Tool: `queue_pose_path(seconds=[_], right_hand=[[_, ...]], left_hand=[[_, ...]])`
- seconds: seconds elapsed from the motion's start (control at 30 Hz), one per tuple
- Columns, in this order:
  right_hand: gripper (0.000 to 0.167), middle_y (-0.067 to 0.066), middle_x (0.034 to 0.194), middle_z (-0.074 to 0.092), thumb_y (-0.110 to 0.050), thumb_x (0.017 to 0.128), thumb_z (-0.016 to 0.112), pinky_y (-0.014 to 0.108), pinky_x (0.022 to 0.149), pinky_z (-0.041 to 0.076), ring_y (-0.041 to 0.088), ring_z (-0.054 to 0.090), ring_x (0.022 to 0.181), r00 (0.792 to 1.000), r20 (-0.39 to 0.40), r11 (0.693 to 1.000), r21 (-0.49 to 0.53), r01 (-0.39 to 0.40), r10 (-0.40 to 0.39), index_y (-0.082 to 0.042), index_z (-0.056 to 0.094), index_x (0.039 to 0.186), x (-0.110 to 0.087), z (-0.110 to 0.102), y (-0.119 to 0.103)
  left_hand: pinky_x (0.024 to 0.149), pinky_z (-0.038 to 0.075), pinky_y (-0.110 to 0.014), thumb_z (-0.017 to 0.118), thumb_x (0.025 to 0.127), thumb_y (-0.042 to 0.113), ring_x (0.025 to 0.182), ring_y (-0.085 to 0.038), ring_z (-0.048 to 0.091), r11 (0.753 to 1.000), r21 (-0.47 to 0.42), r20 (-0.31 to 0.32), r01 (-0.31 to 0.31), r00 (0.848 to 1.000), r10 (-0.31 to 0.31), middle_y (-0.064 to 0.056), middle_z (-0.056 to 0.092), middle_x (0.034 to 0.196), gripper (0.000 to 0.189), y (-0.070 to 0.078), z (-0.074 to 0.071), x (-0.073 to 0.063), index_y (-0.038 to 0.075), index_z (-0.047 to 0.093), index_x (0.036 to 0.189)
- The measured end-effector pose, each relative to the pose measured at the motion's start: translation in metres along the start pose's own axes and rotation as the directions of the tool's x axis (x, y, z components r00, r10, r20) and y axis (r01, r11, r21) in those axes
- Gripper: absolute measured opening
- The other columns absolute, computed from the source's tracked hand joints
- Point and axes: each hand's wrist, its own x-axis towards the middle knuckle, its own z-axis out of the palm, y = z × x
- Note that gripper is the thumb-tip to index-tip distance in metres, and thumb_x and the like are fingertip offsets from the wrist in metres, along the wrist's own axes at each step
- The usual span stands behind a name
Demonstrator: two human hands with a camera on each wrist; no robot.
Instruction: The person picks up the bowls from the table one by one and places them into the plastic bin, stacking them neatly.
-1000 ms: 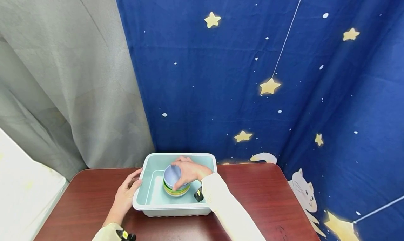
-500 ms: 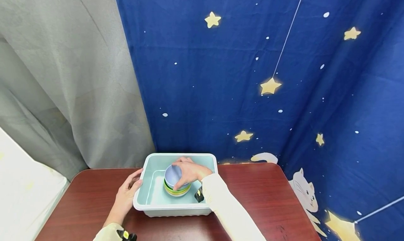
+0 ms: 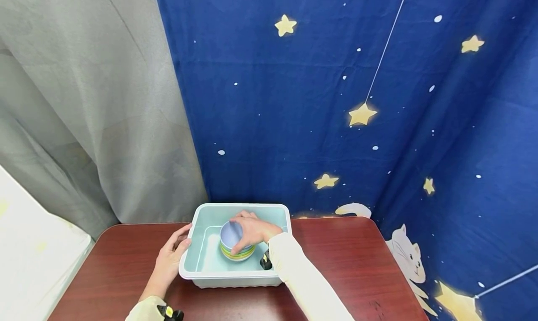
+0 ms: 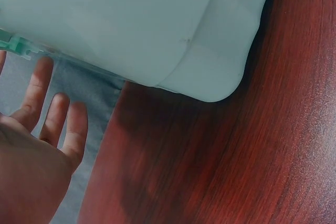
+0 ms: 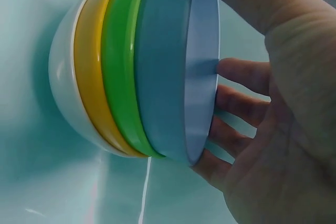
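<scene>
A pale blue-green plastic tub (image 3: 227,275) stands on the wooden table. Inside it, a stack of nested bowls has a blue bowl (image 3: 229,235) on top, then a green bowl (image 5: 118,66), a yellow bowl (image 5: 87,66) and a white bowl (image 5: 62,72). My right hand (image 3: 254,230) holds the blue bowl across its rim, thumb on one side and fingers spread along the other. At the tub's left rim, my left hand (image 3: 167,259) rests with its fingers loosely extended; the left wrist view shows these fingers beside the tub wall (image 4: 121,24).
The reddish-brown table (image 3: 336,265) extends to both sides of the tub. Behind it hang a grey curtain (image 3: 138,124) and a blue star-patterned curtain (image 3: 269,115). A white surface (image 3: 33,251) lies at the far left.
The blue bowl sits slightly lower in the green bowl, with my right hand still on it. My left hand keeps its place at the tub rim. The head view has shifted slightly.
</scene>
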Motion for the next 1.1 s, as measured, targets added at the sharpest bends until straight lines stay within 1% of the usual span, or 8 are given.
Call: queue_pose_path(seconds=[0.13,0.23,0.43,0.63,0.8,0.93,1.03,1.1], right_hand=[[0.101,0.0,0.152,0.045,-0.052,0.067,0.092,0.026,0.107,0.042,0.021,0.041,0.133,1.0,0.006,1.0,0.016,-0.007,0.007,-0.018,0.048,0.152,0.0,0.0,0.001],[0.101,0.0,0.152,0.044,-0.052,0.067,0.092,0.027,0.107,0.043,0.021,0.041,0.134,1.0,0.009,1.0,0.024,-0.013,0.013,-0.018,0.048,0.152,-0.001,0.001,0.001],[0.102,0.001,0.159,0.042,-0.054,0.07,0.09,0.028,0.111,0.04,0.022,0.041,0.136,1.0,0.031,1.0,-0.028,-0.002,0.003,-0.017,0.045,0.154,-0.003,0.001,-0.001],[0.103,0.003,0.165,0.037,-0.053,0.072,0.089,0.031,0.117,0.037,0.026,0.039,0.144,0.999,0.042,0.998,-0.054,-0.006,0.008,-0.016,0.043,0.156,-0.006,-0.001,-0.006],[0.102,0.003,0.166,0.035,-0.053,0.073,0.088,0.033,0.119,0.035,0.027,0.037,0.147,0.998,0.052,0.998,-0.058,-0.017,0.02,-0.016,0.041,0.157,-0.008,-0.005,-0.006],[0.099,0.003,0.167,0.033,-0.053,0.075,0.087,0.035,0.119,0.035,0.028,0.035,0.148,0.997,0.07,0.999,-0.039,-0.032,0.034,-0.019,0.042,0.156,-0.01,-0.008,-0.005],[0.096,0.004,0.166,0.035,-0.054,0.076,0.085,0.036,0.117,0.037,0.028,0.036,0.147,0.997,0.067,0.999,-0.015,-0.036,0.037,-0.019,0.044,0.155,-0.011,-0.01,-0.005],[0.093,0.005,0.165,0.036,-0.055,0.077,0.084,0.036,0.116,0.038,0.028,0.037,0.146,0.997,0.06,0.999,-0.005,-0.037,0.038,-0.019,0.046,0.154,-0.011,-0.012,-0.004]], left_hand=[[0.083,0.052,-0.02,0.055,0.106,0.034,0.109,-0.001,0.061,1.0,-0.005,0.0,-0.004,1.0,0.004,-0.015,0.057,0.146,0.051,-0.001,0.0,0.001,0.028,0.042,0.156],[0.084,0.052,-0.019,0.054,0.106,0.034,0.108,0.003,0.059,1.0,0.0,0.0,0.003,1.0,-0.003,-0.014,0.057,0.146,0.051,-0.001,0.0,0.001,0.028,0.042,0.156],[0.084,0.051,-0.019,0.054,0.106,0.038,0.102,0.012,0.055,1.0,0.019,0.002,0.004,1.0,-0.004,-0.013,0.057,0.145,0.052,-0.001,0.0,-0.001,0.029,0.042,0.156],[0.084,0.051,-0.019,0.054,0.107,0.034,0.106,0.008,0.057,1.0,0.028,0.013,-0.003,1.0,0.003,-0.015,0.056,0.146,0.052,0.0,-0.001,0.001,0.027,0.041,0.157],[0.085,0.051,-0.019,0.054,0.107,0.035,0.112,0.0,0.059,0.999,0.043,0.023,-0.004,1.0,0.003,-0.015,0.057,0.147,0.052,0.003,-0.001,0.0,0.03,0.041,0.157],[0.085,0.051,-0.02,0.055,0.105,0.042,0.109,0.004,0.058,0.994,0.103,0.025,-0.039,0.999,0.037,-0.014,0.059,0.143,0.053,0.007,-0.004,-0.003,0.031,0.043,0.155],[0.084,0.051,-0.021,0.055,0.103,0.047,0.102,0.011,0.054,0.981,0.173,0.018,-0.082,0.997,0.08,-0.011,0.062,0.138,0.053,0.009,-0.009,-0.003,0.032,0.046,0.153],[0.084,0.05,-0.02,0.057,0.103,0.046,0.1,0.01,0.055,0.971,0.207,0.027,-0.121,0.993,0.118,-0.01,0.063,0.134,0.051,0.01,-0.012,-0.003,0.031,0.048,0.152]])
